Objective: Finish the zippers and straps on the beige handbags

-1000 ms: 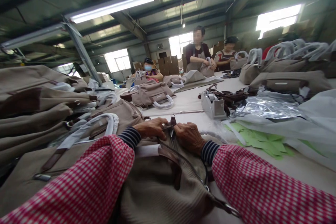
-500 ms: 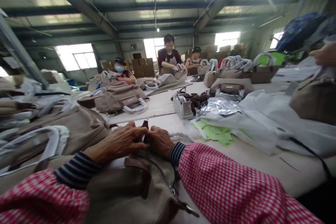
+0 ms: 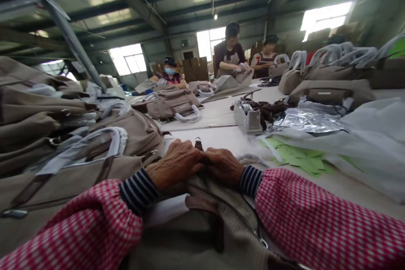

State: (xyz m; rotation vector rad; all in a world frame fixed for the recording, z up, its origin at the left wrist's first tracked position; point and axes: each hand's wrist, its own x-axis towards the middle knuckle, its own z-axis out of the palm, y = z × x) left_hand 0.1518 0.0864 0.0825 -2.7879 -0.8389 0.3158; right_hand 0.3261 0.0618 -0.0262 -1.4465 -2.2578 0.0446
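A beige fabric handbag [image 3: 218,228] with brown trim lies in front of me on the white table [image 3: 348,185]. My left hand [image 3: 175,162] and my right hand [image 3: 223,165] rest side by side at its far end, fingers curled and pinched on the bag's edge around a small brown strap tab with a metal ring [image 3: 198,142]. Both sleeves are red-and-white checked with striped cuffs. A zipper line runs down the bag toward me.
Stacks of beige bags [image 3: 41,114] with paper-wrapped handles fill the left. A tape dispenser [image 3: 248,119], silver foil bags [image 3: 305,120], green paper tags [image 3: 297,156] and white plastic bags [image 3: 373,135] lie to the right. Three people work at the far end.
The view has swung back left and tilted. My hands stay together on the bag's end, the left one now closer over the strap tab.
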